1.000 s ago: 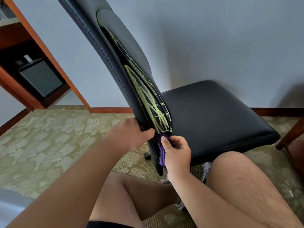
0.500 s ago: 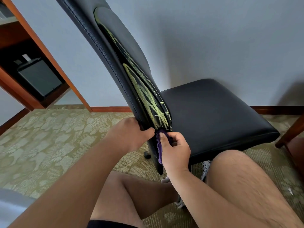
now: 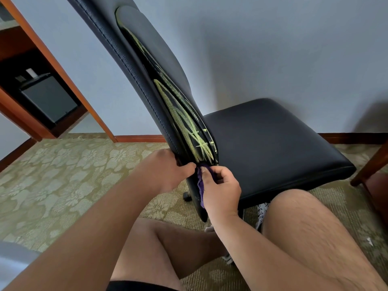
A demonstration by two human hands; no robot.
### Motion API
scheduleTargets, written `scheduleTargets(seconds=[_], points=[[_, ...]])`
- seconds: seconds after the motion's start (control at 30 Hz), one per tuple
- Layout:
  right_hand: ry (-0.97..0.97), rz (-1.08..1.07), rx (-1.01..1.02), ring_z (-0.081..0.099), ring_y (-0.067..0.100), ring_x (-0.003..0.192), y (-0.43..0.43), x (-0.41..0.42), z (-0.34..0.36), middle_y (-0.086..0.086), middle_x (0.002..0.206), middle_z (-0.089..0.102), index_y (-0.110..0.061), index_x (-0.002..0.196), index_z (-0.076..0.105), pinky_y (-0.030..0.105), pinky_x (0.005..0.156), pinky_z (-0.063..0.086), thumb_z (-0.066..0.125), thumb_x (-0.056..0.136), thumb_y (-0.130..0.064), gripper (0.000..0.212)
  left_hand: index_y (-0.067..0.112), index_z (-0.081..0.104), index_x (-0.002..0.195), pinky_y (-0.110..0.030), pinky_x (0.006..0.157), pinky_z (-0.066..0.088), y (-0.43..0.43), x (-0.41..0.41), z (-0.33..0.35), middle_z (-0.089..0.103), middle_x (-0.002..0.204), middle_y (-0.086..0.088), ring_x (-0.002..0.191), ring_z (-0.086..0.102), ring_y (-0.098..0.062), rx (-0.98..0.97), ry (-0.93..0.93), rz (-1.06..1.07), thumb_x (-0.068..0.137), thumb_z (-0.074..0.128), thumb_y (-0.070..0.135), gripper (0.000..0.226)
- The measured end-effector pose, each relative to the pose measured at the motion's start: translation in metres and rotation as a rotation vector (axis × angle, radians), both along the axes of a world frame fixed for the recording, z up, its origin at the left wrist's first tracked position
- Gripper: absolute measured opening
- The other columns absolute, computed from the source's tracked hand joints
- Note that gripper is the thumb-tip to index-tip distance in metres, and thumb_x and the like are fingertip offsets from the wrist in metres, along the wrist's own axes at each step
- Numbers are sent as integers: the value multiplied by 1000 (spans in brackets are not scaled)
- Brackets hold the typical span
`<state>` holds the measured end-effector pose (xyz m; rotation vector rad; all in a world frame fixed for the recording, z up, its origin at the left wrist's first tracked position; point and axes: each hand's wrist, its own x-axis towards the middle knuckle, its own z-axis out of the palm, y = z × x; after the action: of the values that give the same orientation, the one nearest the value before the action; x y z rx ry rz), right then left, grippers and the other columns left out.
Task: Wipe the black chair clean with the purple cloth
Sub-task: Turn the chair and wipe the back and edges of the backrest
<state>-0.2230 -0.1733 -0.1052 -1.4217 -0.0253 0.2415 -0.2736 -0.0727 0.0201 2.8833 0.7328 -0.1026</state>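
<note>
Chair (image 3: 273, 143), black, leather-look, standing on a patterned carpet (image 3: 52, 175) against a pale wall (image 3: 283, 49). Its seat lies beyond and to the right of the right grip. Backrest (image 3: 130, 49): tilted, rising up and to the left from both grips, with a stitched seam along its outer edge. Marks (image 3: 182, 118): yellow-green scribbled lines on the inner face of the backrest, densest just above the two grips and thinning upward. Left grip (image 3: 165, 171): closed round the lower edge of the backrest, fingers wrapped behind it and thumb lying across the front, pointing at the right grip. Right grip (image 3: 220, 190): closed, thumb and curled fingers pinching the cloth (image 3: 201, 185). Cloth: purple, bunched, between the two grips, its top pressed to the foot of the backrest just under the lowest marks, the rest hanging along the left side of the right grip against the chair. Castor (image 3: 186, 196): below the left grip, partly hidden. Bare legs (image 3: 315, 238): below and on either side of the right grip. Wooden cabinet (image 3: 31, 122): far up and left of the left grip, with a dark box (image 3: 50, 101) inside. Wooden leg (image 3: 369, 171): well right of the right grip.
</note>
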Motion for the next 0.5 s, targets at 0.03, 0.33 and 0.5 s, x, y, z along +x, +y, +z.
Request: scheduleTargets(seconds=[0.03,0.33,0.5], points=[[20,-6,2,69,15,72,0,0,-2,-4,75,71,-30,77,69,41,68,61,74,87,-29,11,31,52,60,-24,45,33,1,0,1,46,60,3,51,43,-13,7,27,-26,91,44,54,40],[-47,42,27,69,13,85,-4,-6,10,-5,90,72,-28,92,73,37,77,60,71,91,-29,2,26,69,67,-27,67,46,13,-7,13,71,66,13,66,66,-6,-141,14,13,82,33,74,61],[-326,60,47,64,0,94,-9,-10,23,-18,96,67,-46,91,67,16,79,53,70,90,-32,14,29,64,78,-35,84,49,10,-7,18,71,68,18,73,67,-7,-194,-5,17,85,26,69,56]])
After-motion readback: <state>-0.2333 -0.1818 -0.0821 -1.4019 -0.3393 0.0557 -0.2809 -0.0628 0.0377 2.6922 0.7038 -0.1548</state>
